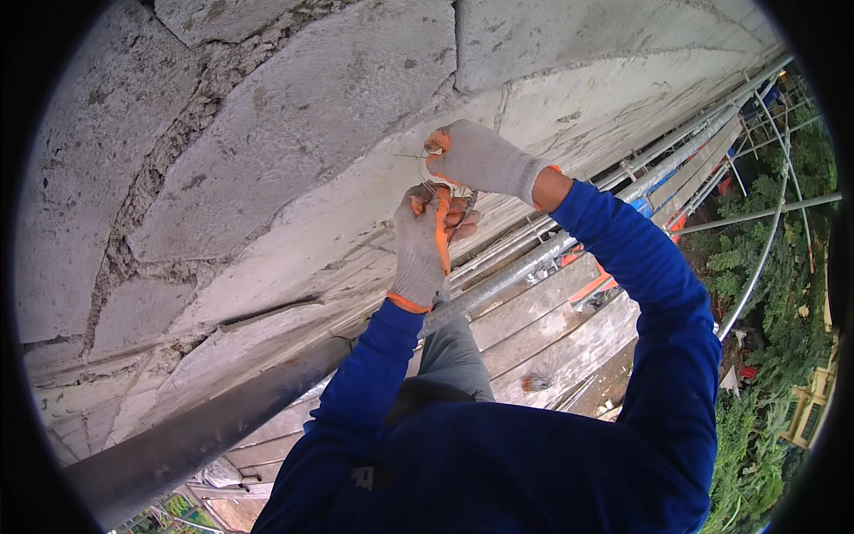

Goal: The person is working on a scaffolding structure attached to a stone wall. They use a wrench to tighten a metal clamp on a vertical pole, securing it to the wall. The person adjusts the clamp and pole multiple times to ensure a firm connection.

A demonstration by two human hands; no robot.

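Both hands wear grey knit gloves with orange trim and are raised against a grey block wall (294,133). My left hand (422,242) is closed around a small dark-handled tool (464,212) that looks like pliers, its tip hidden behind the glove. Just above it, my right hand (480,160) pinches a thin wire (411,157) that sticks out at the wall face. The two hands almost touch. Blue sleeves cover both forearms.
A grey steel scaffold pipe (222,418) runs diagonally beside the wall, from lower left to upper right. Wooden scaffold planks (551,329) lie below me. More thin rails (765,249) and green treetops (783,356) lie far below on the right. Cracked mortar joints (160,169) cross the wall.
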